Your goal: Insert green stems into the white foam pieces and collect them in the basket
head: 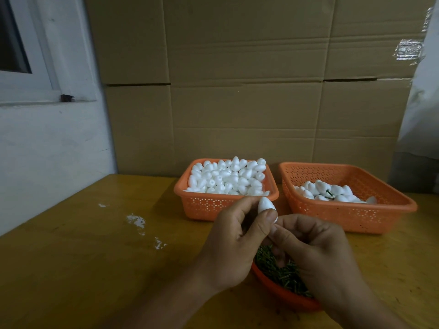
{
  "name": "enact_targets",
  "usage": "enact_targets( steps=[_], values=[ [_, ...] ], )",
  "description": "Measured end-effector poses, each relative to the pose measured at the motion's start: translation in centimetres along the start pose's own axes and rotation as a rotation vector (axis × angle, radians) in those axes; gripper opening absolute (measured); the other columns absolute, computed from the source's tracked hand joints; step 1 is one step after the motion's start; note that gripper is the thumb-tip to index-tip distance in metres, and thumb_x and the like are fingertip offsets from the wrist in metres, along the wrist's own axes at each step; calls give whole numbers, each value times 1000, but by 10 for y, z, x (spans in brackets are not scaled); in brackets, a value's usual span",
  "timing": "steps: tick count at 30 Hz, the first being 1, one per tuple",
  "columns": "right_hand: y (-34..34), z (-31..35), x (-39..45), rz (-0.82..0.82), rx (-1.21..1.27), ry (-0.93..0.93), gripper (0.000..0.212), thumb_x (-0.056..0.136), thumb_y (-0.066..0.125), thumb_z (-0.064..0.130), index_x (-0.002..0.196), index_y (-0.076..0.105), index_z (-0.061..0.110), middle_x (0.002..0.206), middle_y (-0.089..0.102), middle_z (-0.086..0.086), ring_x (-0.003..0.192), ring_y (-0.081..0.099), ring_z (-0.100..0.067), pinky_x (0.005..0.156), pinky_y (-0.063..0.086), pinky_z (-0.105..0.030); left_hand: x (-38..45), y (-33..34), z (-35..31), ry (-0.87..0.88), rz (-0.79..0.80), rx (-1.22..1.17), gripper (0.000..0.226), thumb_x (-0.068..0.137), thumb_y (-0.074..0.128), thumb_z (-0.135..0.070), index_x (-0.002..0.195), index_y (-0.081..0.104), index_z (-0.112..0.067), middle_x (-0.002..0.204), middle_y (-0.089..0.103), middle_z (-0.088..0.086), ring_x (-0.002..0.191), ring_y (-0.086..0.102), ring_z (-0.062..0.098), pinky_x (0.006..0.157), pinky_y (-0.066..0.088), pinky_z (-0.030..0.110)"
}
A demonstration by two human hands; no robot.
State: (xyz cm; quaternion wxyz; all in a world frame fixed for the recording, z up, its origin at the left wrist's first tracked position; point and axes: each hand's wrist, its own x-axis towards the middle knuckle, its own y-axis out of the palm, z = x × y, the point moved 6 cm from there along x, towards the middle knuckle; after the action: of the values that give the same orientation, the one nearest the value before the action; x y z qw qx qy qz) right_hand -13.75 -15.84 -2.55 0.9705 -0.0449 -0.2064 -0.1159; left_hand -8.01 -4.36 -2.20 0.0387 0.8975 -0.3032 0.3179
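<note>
Foam egg (266,207) sits pinched in the left hand (234,243) above the stem dish (282,294), blunt end toward the right hand (316,248), whose fingertips pinch closed against it, probably seating a stem, the collecting basket (351,217) near.

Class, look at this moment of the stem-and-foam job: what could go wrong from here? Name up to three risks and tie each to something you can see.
1. The left hand pinches the foam piece with thumb and fingertips only; a hard push might dent it or make it slip.
2. The right hand works right above the stem tray, which sits at the table's near edge; a knock could spill stems.
3. The two orange baskets look alike, so a finished piece might land among the unstemmed ones.
</note>
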Motion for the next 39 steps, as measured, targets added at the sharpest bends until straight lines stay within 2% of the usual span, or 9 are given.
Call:
enact_targets(
  steps=[5,10,14,17,21,25,29,33,39],
  values=[
    [-2,1,2,-3,15,17,19,75,69,31,78,78,14,68,72,-11,50,57,-14,51,50,-21,0,2,-3,6,16,-26,18,103,49,-20,93,60,-10,67,63,-20,60,61,-6,58,45,6],
    [-21,-2,14,-121,-14,28,18,78,70,28,81,78,12,71,73,-6,56,61,-8,50,49,-19,-2,-2,11,-96,-30,20,43,96,55,-48,131,58,-24,81,65,-20,76,63,-3,66,49,13],
    [-53,-7,35,-309,-192,-9,9,86,73,21,78,76,19,70,74,4,55,62,3,48,46,-11,-5,-4,19,-94,-70,209,20,91,59,-41,100,66,-24,83,65,-7,79,62,8,73,52,25],
    [-86,-20,57,-479,-400,6,7,88,74,28,86,78,23,79,74,3,74,65,-6,66,54,-30,-6,-1,19,-81,-44,262,21,94,59,-37,81,59,-20,65,53,-13,62,49,2,59,42,21],
    [-131,-36,89,-615,-769,142,22,89,69,41,100,79,24,104,74,-6,111,57,-32,96,47,-51,-7,0,17,-56,-44,263,38,95,54,-48,67,51,-22,55,42,-13,54,40,5,52,35,26],
    [-153,-48,110,-542,-1075,322,33,93,58,51,86,78,26,99,66,-12,125,41,-38,100,34,-49,-5,0,14,-37,-61,264,55,93,45,-56,62,45,-11,54,40,-10,53,38,7,52,32,34],
    [-164,-54,124,-531,-1184,423,43,88,63,48,62,68,14,89,58,-12,124,40,-36,97,34,-48,-6,1,13,-44,-41,255,49,94,43,-55,61,45,-19,54,40,-12,53,39,6,53,33,28],
    [-164,-53,129,-526,-1250,467,45,85,68,49,62,55,13,89,49,-9,125,41,-36,97,35,-50,-6,2,15,-36,-16,270,48,96,42,-54,62,48,-22,55,45,-12,55,43,5,55,36,23],
    [-161,-51,128,-473,-1292,506,35,86,66,41,65,60,14,87,50,-8,122,44,-36,98,36,-50,-6,1,19,-42,-7,291,44,96,43,-55,61,50,-28,55,48,-12,55,46,3,56,37,21]
  ],
)
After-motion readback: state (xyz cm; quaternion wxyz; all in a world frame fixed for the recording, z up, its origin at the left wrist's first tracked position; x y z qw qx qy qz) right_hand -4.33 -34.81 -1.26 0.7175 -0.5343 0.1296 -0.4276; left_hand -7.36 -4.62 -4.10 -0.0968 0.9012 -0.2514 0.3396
